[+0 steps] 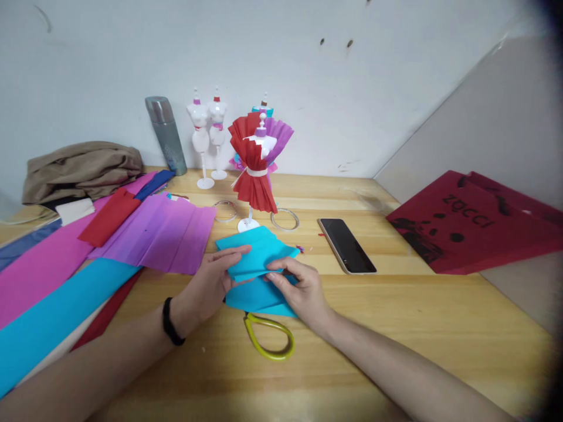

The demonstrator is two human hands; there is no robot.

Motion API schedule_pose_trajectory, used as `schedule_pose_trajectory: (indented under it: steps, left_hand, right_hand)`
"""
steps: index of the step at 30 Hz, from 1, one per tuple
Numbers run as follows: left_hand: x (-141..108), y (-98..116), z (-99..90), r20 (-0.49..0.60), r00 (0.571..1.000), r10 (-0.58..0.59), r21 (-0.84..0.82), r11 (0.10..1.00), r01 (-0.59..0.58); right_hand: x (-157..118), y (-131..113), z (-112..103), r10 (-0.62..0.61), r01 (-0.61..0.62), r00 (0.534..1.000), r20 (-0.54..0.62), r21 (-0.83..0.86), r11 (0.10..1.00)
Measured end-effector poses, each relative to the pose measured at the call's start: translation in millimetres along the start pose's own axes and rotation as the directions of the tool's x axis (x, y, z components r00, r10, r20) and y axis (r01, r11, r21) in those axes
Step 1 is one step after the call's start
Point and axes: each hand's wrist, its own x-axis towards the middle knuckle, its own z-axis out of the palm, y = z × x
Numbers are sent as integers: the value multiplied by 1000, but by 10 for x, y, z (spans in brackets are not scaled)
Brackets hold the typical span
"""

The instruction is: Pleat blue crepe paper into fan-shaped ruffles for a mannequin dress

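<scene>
Between both hands is a sheet of turquoise crepe paper (257, 249) with folds along its near edge. My left hand (217, 272) holds its left side, thumb on top and fingers beneath. With thumb and forefinger, my right hand (303, 287) pinches the folded edge. More turquoise paper (259, 295) lies under the hands. Scissors with a yellow-green handle (281, 351) lie closest to me, their blades hidden by paper. Just behind the hands stands a small white mannequin (263, 143) in a pleated red paper dress (257, 190) with a white waistband.
At left spread strips of purple (176, 234), pink (48, 275) and turquoise paper (65, 316). Farther back are a brown cloth (83, 170), a flask (167, 135) and two bare mannequins (201, 140). Rightward lie a phone (347, 246) and a red bag (475, 228).
</scene>
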Motion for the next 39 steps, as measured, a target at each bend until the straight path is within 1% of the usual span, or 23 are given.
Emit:
schedule_pose_trajectory:
  steps: [5,10,14,17,20,24,29,34,39]
  left_hand:
    - [32,-28,-35,41,998,-38,62,997,36]
    - [45,-92,-67,61,998,-7,98,995,1]
    - [33,-128,-64,71,997,31,97,995,-37]
    - [1,-124,-44,65,998,17,54,998,-21]
    - [-30,-100,-19,35,999,-3,18,1000,3]
    - [-33,-93,-13,-2,1000,-14,50,999,15]
    - [-8,-146,-39,48,999,-4,104,995,-1]
    - [-19,-143,-32,101,995,0,66,998,-7]
    - [-25,-135,-43,104,995,10,51,999,-15]
  right_hand:
    - [-7,-15,-19,-30,32,999,20,-71,997]
    - [1,-13,-31,-76,82,996,51,-134,988]
    - [9,-6,-29,-53,60,997,62,-122,991]
    - [13,-8,-25,-27,33,998,57,-109,993]
    - [13,-14,-21,4,2,998,55,-98,995]
    - [8,-14,-17,16,-10,998,65,-92,996]
    - [6,6,-8,10,-3,998,59,-107,994]
    - [4,15,-6,18,-12,998,68,-98,995]
    - [1,20,-7,11,-4,998,69,-102,995]
